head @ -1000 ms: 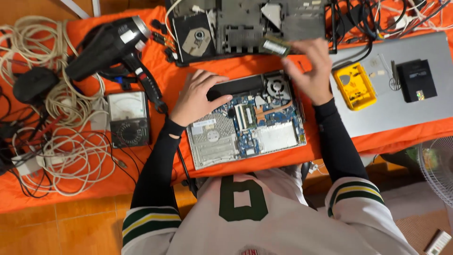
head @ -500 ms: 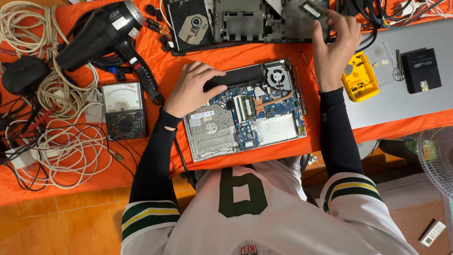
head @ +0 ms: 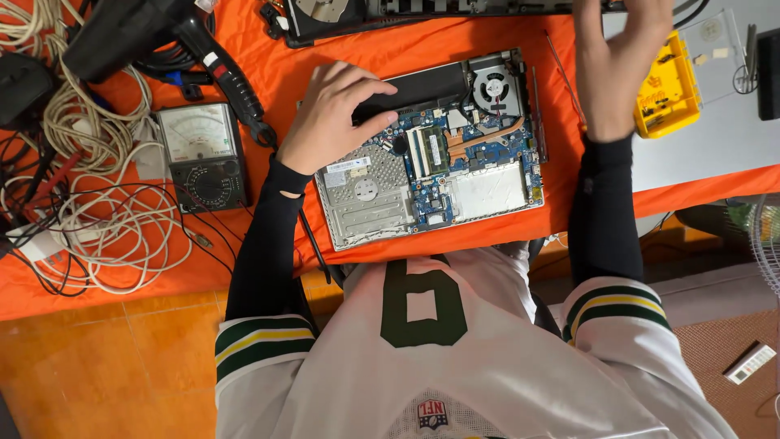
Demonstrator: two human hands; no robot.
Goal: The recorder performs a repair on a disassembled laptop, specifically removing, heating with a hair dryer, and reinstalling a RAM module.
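While our left hand (head: 335, 110) lies flat with its fingers spread on the black battery (head: 422, 84) of the opened laptop (head: 431, 150), our right hand (head: 617, 69) reaches up past the laptop's far right corner, fingers loosely open; its tips run off the top of the view, so we cannot tell whether they grip anything. The laptop sits between our hands on the orange cloth (head: 276, 236) over the bench, its bottom cover off. Just right of our left hand are the fan (head: 493, 84) and a copper pipe; below the fingers lie the blue board (head: 467, 154) and a silver drive (head: 366, 195). Just right of our right hand is a yellow case (head: 666, 93) on a grey lid (head: 707, 138). Left of our left hand stands a meter (head: 201, 154), touching the handle of a black heat gun (head: 138, 36). Further left, white cables (head: 97, 219) lie tangled. Above our left hand, a second stripped chassis (head: 422, 16) lies along the top edge. Both forearms wear black sleeves.
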